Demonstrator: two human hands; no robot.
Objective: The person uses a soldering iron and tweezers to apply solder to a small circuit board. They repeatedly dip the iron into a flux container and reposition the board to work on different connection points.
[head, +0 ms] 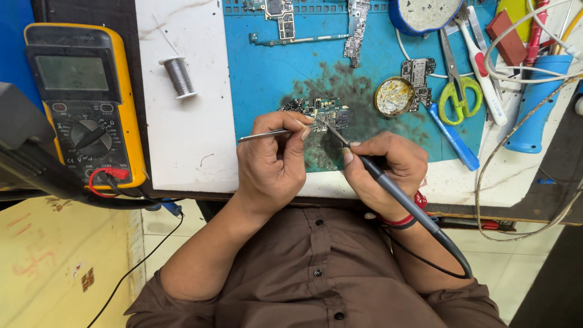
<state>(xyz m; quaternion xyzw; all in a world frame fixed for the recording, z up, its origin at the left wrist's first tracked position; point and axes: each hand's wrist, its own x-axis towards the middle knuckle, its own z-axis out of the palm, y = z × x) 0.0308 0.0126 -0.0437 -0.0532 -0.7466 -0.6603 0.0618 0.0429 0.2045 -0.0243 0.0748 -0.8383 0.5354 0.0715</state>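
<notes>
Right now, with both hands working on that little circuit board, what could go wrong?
The soldering iron in the right hand has its tip close to the left hand fingertips, so a slip might burn them. The small circuit board lies loose on the blue mat; the tweezers could nudge it.

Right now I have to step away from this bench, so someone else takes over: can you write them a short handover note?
Left hand: grips metal tweezers, tips at the small circuit board.
Right hand: holds the soldering iron like a pen, tip on that board.
The board lies on the blue mat, on a dark stained patch.
Flux tin sits open to the right, solder spool to the left.
Done: tools set on the board. Left: cannot tell whether the joint is finished.
</notes>
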